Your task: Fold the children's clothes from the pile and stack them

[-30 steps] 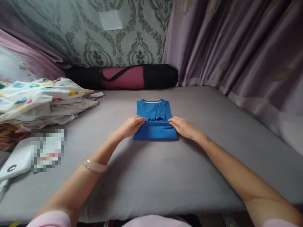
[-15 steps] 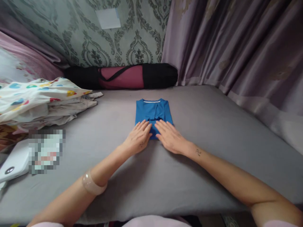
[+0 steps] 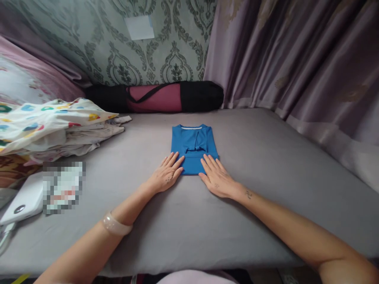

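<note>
A blue shirt [image 3: 194,138] lies folded into a small rectangle on the grey sheet, its neckline pointing away from me. The near part is turned up into a flat band, and some bunched cloth shows just beyond that band. My left hand [image 3: 167,171] rests flat at the band's left end, fingers spread over the cloth edge. At the right end lies my right hand [image 3: 216,173], palm down with fingers stretched out on the cloth. Neither hand grips anything. A pale bangle [image 3: 116,225] circles my left forearm.
Crumpled patterned cloth [image 3: 59,122] is heaped at the left. Nearer me are a white power bank [image 3: 26,201] with a cable and a blurred-out item [image 3: 65,187]. A black and maroon long bag [image 3: 156,96] lies along the wall; purple curtains [image 3: 281,59] hang at the right.
My hands have slid apart, outward from the middle of the shirt to its two sides, uncovering the near band. The view has shifted slightly.
</note>
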The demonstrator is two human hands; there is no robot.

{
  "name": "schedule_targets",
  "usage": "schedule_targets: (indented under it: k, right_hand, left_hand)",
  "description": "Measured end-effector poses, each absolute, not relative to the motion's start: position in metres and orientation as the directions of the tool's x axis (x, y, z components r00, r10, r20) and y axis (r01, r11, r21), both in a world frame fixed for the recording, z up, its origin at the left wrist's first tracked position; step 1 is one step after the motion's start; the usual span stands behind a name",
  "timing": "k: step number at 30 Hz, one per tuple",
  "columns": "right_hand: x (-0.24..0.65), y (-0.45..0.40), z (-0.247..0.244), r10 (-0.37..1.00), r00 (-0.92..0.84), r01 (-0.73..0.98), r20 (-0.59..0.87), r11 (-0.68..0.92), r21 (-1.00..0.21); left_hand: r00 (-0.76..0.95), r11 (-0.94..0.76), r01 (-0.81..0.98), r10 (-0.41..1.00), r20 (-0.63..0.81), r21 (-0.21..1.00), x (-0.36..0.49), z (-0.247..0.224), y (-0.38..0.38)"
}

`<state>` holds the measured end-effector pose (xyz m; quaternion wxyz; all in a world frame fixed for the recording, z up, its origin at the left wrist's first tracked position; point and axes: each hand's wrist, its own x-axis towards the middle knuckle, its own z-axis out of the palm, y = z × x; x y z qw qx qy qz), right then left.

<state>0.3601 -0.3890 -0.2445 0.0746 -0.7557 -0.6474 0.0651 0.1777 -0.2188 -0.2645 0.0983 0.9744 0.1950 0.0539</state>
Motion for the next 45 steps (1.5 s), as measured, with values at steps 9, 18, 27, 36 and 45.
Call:
schedule_targets:
  k: [9, 18, 27, 36, 45]
  right_hand:
    - [0.383, -0.407, -0.253, 0.955, 0.293, 0.949, 0.039, -0.285, -0.135]
    - [0.396, -0.365, -0.210, 0.941, -0.313, 0.945, 0.129, 0.322, -0.055]
    - [0.423, -0.353, -0.239, 0.914, -0.406, 0.898, -0.025, 0.393, -0.195]
    - [0.382, -0.317, -0.220, 0.908, -0.413, 0.890, 0.071, 0.419, -0.180]
    - [0.356, -0.294, -0.237, 0.890, -0.457, 0.864, 0.002, 0.445, -0.235]
  left_hand:
    - [0.873, -0.869, 0.450, 0.477, 0.105, 0.205, 0.167, -0.270, -0.215]
    - [0.785, -0.772, 0.498, 0.595, 0.174, 0.395, 0.168, -0.263, -0.217]
    - [0.738, -0.725, 0.532, 0.650, 0.180, 0.438, 0.167, -0.264, -0.217]
    - [0.648, -0.593, 0.549, 0.747, 0.147, 0.590, 0.170, -0.258, -0.216]
    - [0.624, -0.567, 0.511, 0.762, 0.175, 0.646, 0.170, -0.259, -0.215]
